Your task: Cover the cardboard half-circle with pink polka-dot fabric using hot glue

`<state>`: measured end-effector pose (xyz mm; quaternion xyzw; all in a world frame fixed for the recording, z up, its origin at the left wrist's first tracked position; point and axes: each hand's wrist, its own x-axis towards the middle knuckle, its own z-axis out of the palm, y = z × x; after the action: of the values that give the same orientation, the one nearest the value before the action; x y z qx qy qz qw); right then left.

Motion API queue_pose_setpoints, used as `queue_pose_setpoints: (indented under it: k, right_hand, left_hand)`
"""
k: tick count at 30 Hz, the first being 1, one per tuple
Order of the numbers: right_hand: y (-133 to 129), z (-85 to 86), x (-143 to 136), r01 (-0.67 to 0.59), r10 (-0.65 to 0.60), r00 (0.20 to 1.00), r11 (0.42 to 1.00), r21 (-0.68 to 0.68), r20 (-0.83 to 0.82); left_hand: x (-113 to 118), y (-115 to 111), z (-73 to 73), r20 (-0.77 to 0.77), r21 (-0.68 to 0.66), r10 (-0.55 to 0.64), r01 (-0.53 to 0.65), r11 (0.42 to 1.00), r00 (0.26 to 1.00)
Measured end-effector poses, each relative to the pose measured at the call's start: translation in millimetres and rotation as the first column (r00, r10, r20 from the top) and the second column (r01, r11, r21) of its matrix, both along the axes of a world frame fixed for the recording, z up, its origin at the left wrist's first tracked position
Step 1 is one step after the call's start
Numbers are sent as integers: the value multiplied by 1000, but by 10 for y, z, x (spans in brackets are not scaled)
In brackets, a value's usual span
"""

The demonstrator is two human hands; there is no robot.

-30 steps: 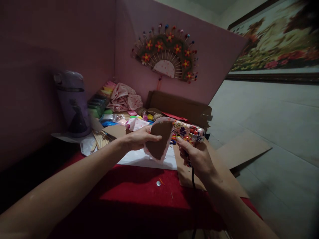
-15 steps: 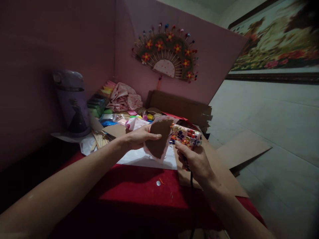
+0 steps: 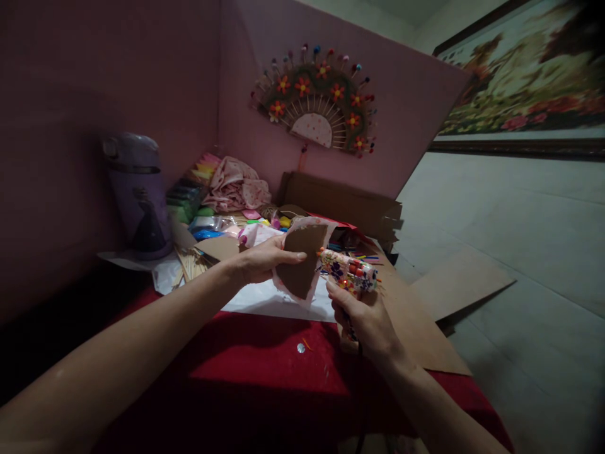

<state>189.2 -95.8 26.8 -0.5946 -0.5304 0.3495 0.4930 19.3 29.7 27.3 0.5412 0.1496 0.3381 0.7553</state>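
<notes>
- On my feed, the left hand (image 3: pixel 265 260) has its thumb laid flat across the near face of a brown cardboard piece (image 3: pixel 301 255); the other fingers are mostly hidden behind it, so I take this as a firm pinch with no slack.
- The piece stands tilted up, well off the table, beyond the left fingertips. I'd say the grip sits on its left side to leave the right edge bare and facing the other hand.
- A pale, pink-patterned cloth border (image 3: pixel 326 228) sticks out past the cardboard, above and to the right of the left thumb.
- The right hand (image 3: pixel 366 310) is curled around the handle of a floral glue gun (image 3: pixel 347 272), thumb up along its near side. I cannot tell whether a finger presses the trigger.
- The nozzle (image 3: pixel 321 252) lies ahead of the right fingers, at the piece's right edge; touching or just short of it, I cannot make out. Held level, it seems aimed for that margin.
- Below the left fingers lies a white sheet (image 3: pixel 255 304), probably there to protect the red tablecloth (image 3: pixel 227 359).
- Right of the right fingers, a flat cardboard sheet (image 3: pixel 420 328) lies on the cloth.
</notes>
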Motion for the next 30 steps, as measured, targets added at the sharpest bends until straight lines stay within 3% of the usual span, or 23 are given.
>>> queue_pose_setpoints:
  k: [17,30]
  right_hand:
    - [105,180,13,62,-57,997,993,95,-56]
    - [4,-27,23,29,-29,999,999,45,16]
  left_hand:
    - [-10,-47,-31,-84,-38,1,-4,999,996]
    - [-2,-23,-4,-20,-18,-6,6,1000,1000]
